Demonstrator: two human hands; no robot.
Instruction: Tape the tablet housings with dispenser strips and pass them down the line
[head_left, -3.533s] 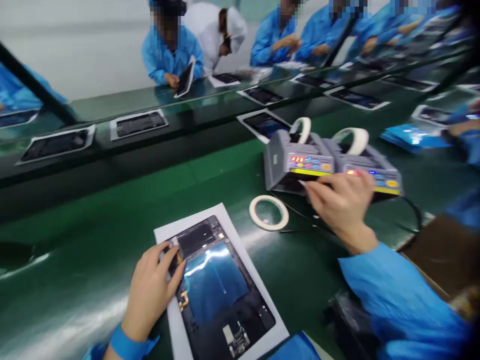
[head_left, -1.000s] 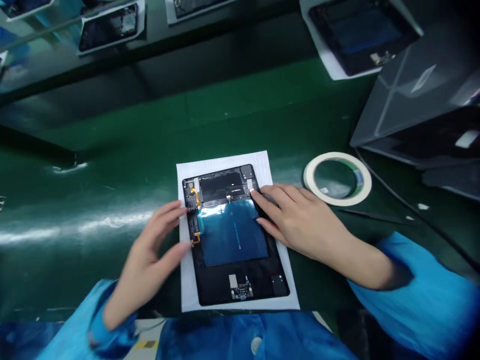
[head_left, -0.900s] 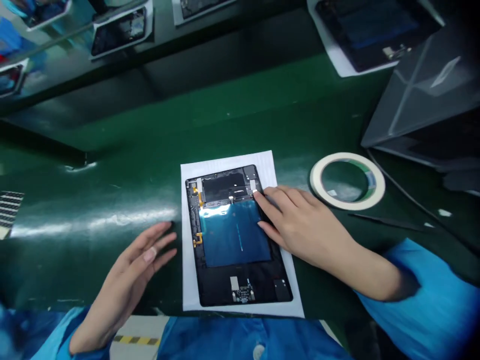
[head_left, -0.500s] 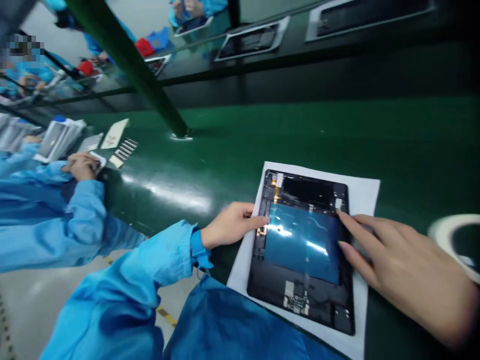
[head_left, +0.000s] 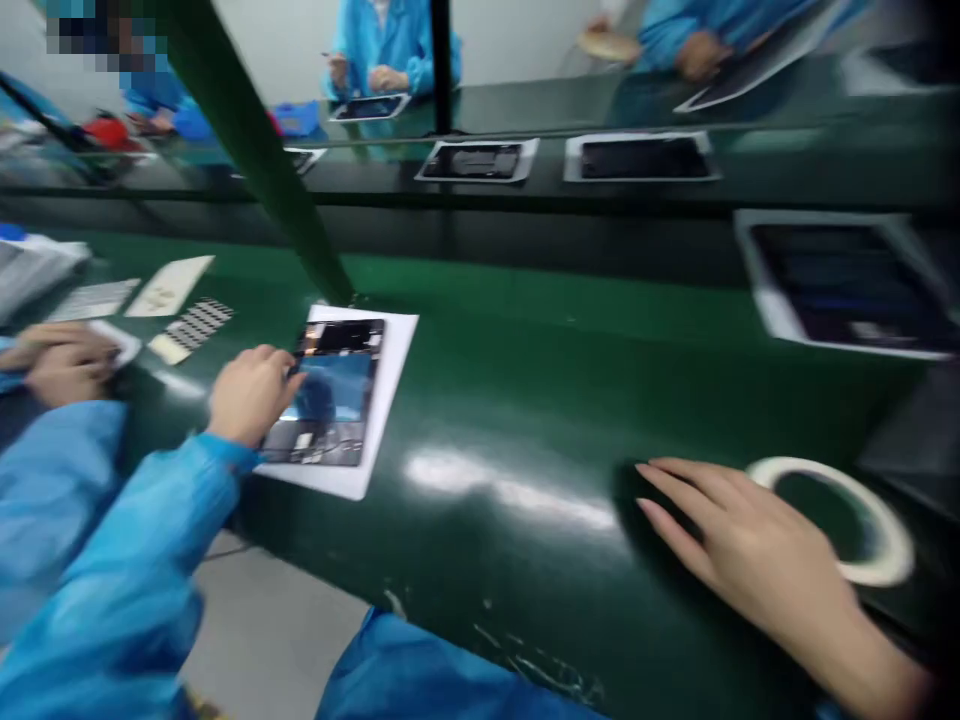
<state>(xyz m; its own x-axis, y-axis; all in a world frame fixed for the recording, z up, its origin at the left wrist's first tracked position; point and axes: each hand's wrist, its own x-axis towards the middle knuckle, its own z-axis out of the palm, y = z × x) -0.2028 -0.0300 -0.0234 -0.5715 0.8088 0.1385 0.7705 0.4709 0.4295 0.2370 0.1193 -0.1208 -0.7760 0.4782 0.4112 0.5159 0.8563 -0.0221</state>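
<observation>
The left hand (head_left: 251, 393) is nearer, touching the left edge of the opened tablet (head_left: 339, 385); its grip I cannot tell. The tablet's long axis runs forward, leaning slightly right. Well to its right, the right hand (head_left: 765, 560) is released, its palm hidden.

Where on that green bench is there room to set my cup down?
The widest bare patch of bench lies between the tablet under the left hand and the right hand. It's crowded left of the tablet, with the striped card and a co-worker's hands, and around the tape roll.
</observation>
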